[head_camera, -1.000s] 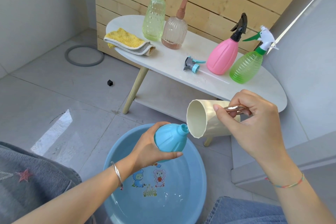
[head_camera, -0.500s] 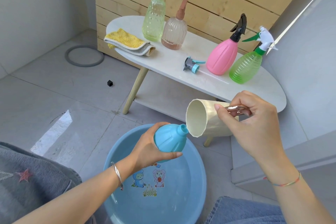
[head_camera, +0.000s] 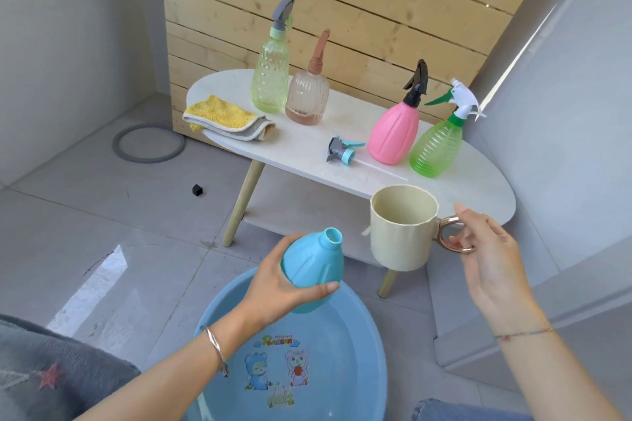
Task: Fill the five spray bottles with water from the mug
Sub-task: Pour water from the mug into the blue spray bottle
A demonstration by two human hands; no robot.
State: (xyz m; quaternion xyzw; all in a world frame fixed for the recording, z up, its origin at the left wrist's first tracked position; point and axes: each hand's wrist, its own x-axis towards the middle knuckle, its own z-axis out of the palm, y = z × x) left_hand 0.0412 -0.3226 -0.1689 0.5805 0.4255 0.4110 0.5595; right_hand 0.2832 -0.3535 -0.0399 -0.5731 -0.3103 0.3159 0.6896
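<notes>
Two grips share the job: the left grip [head_camera: 273, 287] wraps the uncapped blue spray bottle [head_camera: 309, 260] above the basin [head_camera: 371, 335], its neck tilted towards the cream mug [head_camera: 402, 225]. The right grip [head_camera: 485, 249] holds that mug upright by its handle, just right of the bottle's mouth.

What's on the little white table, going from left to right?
yellow cloth → pale green bottle → brownish clear bottle → loose blue spray head → pink bottle → bright green bottle

Bright, sharp daylight, seemingly from the right; floor [head_camera: 89, 287] glare, edges bowed.
</notes>
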